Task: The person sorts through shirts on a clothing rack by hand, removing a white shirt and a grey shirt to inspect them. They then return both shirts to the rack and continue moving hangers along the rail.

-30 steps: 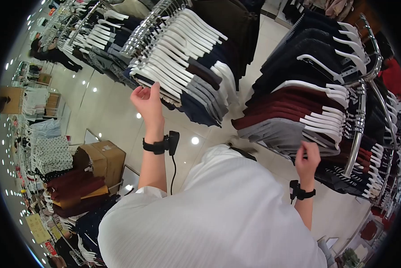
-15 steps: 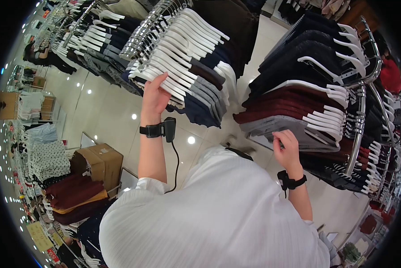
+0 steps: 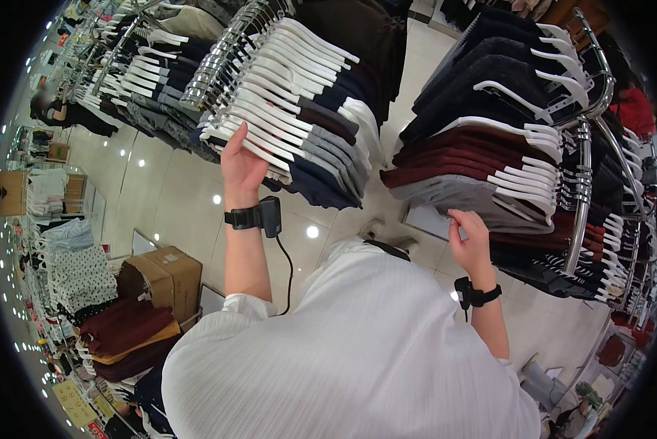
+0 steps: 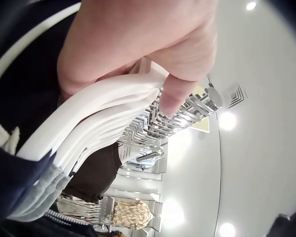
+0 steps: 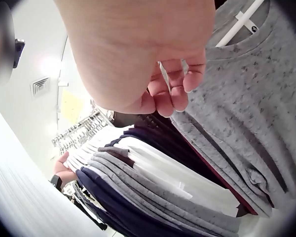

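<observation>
My left hand (image 3: 243, 170) is at the near end of a row of white hangers (image 3: 270, 135). In the left wrist view its fingers and thumb (image 4: 175, 96) curl round the nearest white hanger (image 4: 89, 101), just below the metal hooks. Navy and grey tops (image 3: 325, 157) hang from this row. My right hand (image 3: 471, 245) is beside a speckled grey top (image 3: 452, 212) on the right rack. Its fingers (image 5: 163, 101) are loosely bent, and in the right wrist view they overlap the top's front (image 5: 246, 98) with nothing held.
Maroon tops (image 3: 452, 164) and dark garments (image 3: 482, 80) hang from a chrome rack (image 3: 584, 186) at the right. Shiny tiled floor (image 3: 299, 252) runs between the racks. Cardboard boxes (image 3: 164, 274) and more clothes stand at the left; a person (image 3: 65, 113) is farther back.
My left hand has moved up onto the white hangers from beside them and curled round one. My right hand has shifted left, toward the front edge of the grey top.
</observation>
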`<state>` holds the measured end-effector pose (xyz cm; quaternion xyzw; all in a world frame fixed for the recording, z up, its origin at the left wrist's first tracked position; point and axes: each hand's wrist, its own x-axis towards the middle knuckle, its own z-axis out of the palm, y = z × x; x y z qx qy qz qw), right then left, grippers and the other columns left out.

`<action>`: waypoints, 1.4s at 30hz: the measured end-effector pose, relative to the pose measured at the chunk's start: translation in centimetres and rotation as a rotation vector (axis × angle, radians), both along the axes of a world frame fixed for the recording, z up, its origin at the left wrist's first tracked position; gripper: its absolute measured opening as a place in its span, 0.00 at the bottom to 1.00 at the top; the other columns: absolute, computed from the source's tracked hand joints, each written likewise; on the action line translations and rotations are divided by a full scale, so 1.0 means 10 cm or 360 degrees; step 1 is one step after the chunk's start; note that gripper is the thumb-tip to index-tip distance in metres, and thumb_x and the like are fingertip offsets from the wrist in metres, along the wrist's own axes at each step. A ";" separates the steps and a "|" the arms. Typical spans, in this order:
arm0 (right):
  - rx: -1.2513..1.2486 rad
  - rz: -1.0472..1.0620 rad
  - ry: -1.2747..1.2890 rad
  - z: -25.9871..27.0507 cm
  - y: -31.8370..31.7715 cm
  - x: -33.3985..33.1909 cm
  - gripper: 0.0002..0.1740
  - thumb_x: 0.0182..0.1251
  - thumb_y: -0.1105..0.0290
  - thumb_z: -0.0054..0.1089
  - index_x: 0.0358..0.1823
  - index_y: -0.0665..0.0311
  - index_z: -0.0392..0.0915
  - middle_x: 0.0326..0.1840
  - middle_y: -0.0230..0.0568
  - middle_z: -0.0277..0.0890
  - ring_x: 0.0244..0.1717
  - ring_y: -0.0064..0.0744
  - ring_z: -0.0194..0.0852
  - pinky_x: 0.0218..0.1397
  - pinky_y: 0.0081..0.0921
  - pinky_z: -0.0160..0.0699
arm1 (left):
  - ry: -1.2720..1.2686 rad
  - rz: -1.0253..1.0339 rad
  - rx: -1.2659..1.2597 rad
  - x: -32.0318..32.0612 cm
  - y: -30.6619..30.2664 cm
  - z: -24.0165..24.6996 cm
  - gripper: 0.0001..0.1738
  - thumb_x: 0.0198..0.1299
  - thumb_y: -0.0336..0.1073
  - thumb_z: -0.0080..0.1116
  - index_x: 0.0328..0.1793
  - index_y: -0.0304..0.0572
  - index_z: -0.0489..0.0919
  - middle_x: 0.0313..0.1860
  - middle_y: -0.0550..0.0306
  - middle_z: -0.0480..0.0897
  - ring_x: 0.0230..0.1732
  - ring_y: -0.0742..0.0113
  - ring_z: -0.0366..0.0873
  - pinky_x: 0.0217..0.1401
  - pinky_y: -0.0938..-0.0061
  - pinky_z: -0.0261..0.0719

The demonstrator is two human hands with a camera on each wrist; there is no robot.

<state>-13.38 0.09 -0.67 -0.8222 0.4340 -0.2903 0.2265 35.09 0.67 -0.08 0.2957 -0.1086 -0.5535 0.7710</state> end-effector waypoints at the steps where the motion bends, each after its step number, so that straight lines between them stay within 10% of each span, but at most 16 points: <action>1: -0.0005 -0.0004 -0.0001 0.00 0.00 -0.01 0.14 0.62 0.85 0.62 0.49 0.69 0.83 0.37 0.49 0.82 0.40 0.53 0.81 0.44 0.40 0.79 | 0.0002 -0.0048 -0.0036 -0.02 0.00 0.03 0.29 0.78 0.34 0.50 0.81 0.30 0.67 0.79 0.37 0.74 0.78 0.42 0.73 0.83 0.44 0.69; 42: 0.0085 0.0168 -0.0213 0.54 0.34 -0.52 0.22 0.60 0.77 0.70 0.58 0.67 0.82 0.42 0.47 0.83 0.44 0.49 0.83 0.51 0.39 0.82 | -0.0149 -0.0180 -0.0196 -1.70 1.15 0.88 0.43 0.67 0.23 0.57 0.89 0.36 0.56 0.86 0.33 0.61 0.86 0.37 0.60 0.87 0.39 0.61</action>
